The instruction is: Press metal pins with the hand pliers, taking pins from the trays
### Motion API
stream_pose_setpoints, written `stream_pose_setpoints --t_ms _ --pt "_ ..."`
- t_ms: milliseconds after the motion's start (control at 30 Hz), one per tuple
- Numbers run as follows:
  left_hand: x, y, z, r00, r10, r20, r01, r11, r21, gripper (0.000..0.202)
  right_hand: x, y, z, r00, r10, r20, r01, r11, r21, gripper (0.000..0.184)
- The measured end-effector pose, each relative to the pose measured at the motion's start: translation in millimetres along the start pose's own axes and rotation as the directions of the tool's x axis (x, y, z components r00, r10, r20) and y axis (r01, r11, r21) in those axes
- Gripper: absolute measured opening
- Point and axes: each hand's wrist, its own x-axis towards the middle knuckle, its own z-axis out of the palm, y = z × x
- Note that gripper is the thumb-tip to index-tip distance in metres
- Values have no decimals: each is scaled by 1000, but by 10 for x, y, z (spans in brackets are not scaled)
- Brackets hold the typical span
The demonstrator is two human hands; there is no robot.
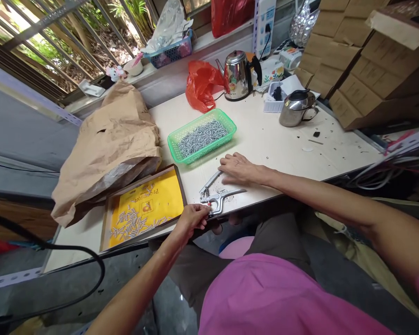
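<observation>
Pressing spread on the spring-loaded pliers point(212, 198), the right hand point(239, 168) lies flat; the left hand point(192, 219) curls round them — a slip could scatter the metal pins point(132, 223) in the yellow tray point(143, 182).

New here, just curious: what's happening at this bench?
Left hand grips pliers; right hand rests on upper handle. Metal pins in green basket, more on yellow tray. Paper bag beside tray.

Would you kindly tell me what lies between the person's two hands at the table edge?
In the head view, a steel spring-loaded hand tool lies between the left hand and the right hand, touching both.
</observation>
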Motion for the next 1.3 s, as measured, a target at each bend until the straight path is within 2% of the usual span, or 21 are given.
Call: stream_pose_setpoints --t_ms 133,233,433,567,733,800,867,900,933,967,1033,1067,1133,1200,1300 --pt "-4 10 -2 1000 -25 5 25 1000 -5 31 -145 1 -38 996 -47 80 40 995 92 81" --pt "-12 13 -5 1000 -20 5 20 1000 -11 34 -199 -19 -38 988 -91 127 78 992 98 92" --pt "-13 -1 -6 1000 -10 -4 10 1000 -17 39 -261 -85 -53 994 -48 101 41 996 74 88" --pt "7 -6 -5 999 -34 -3 33 999 -5 39 -267 -108 -98 991 -38 124 28 996 79 83" --pt "9 -12 -25 999 -30 11 30 999 -15 40 -264 -173 -108 991 0 135 -8 998 56 64" --pt "-27 -23 -24 1000 -22 5 21 999 47 39 -275 -199 -95 992 13 124 -20 998 60 56" --pt "-81 -28 2 992 97 -86 -76 972 224 34 -287 -216 -79 993 20 113 -28 997 68 50" --pt "-108 -23 28 964 224 -146 -161 922 352 30 -293 -222 -70 994 23 108 -31 997 73 48" --pt "-127 -10 63 908 378 -180 -251 836 488 27 -297 -227 -61 994 26 105 -35 996 78 48" --pt "-135 13 103 833 526 -169 -330 719 612 25 -301 -233 -54 994 31 103 -40 996 82 47" --pt "-105 89 188 700 714 -37 -439 469 766 32 -306 -248 -48 994 42 98 -51 995 88 46" --pt "-65 139 225 661 749 47 -475 369 799 39 -310 -257 -50 994 49 97 -58 994 90 47" --pt "47 244 270 633 753 180 -518 238 822 53 -321 -278 -67 993 56 105 -67 993 102 48" --pt "166 334 275 652 711 262 -536 188 823 58 -334 -292 -101 990 53 128 -70 990 125 51" --pt "280 416 253 692 645 324 -539 162 827 56 -342 -291 -173 986 45 163 -71 985 155 54"
